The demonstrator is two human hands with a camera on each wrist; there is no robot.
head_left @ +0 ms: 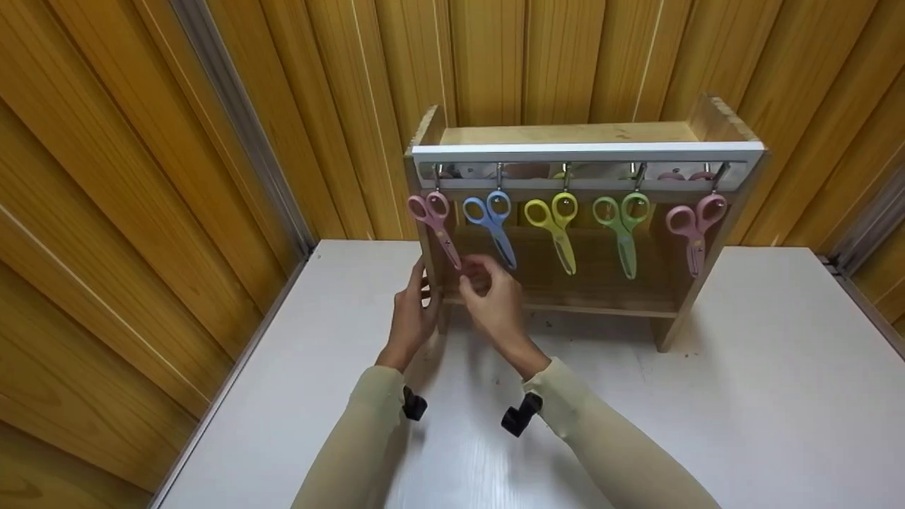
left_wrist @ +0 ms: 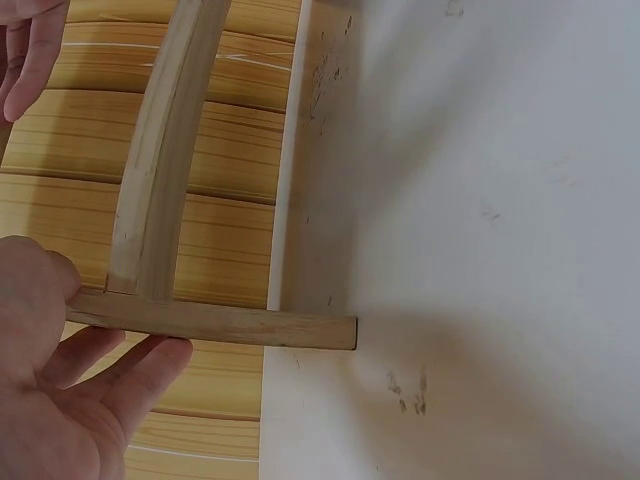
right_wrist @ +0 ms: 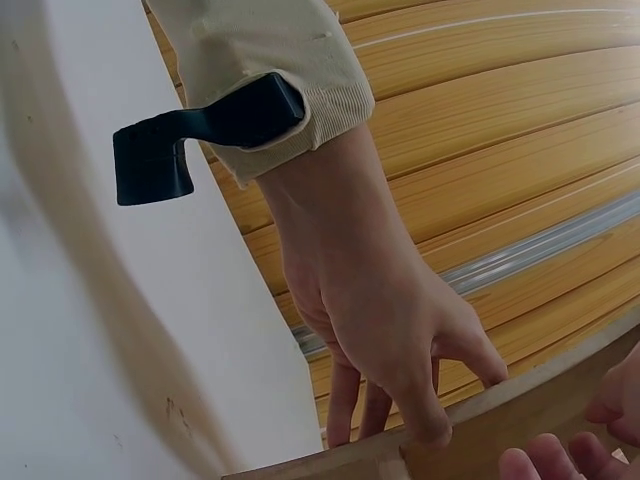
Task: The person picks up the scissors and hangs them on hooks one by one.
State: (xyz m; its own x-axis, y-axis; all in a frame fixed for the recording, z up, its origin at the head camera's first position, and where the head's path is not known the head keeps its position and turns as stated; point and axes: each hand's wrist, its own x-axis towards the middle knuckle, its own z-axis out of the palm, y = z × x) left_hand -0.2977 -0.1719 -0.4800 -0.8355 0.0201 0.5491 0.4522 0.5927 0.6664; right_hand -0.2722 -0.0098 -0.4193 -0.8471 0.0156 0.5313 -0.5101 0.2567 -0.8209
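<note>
A wooden rack stands on the white table, with a row of scissors hanging from hooks on its front rail. My left hand grips the rack's left side panel, fingers on the outer face and thumb on the other side. Just below the tip of the leftmost pink scissors is my right hand, thumb and fingers loosely bent. Nothing shows between them; whether they touch the tip is unclear. Blue scissors hang above the right hand. In the right wrist view, my right fingers show partly at the lower corner.
Yellow scissors, green scissors and another pink pair hang farther right. A pale metal rail spans the rack's front. Wood-look walls enclose the white table behind and at the sides.
</note>
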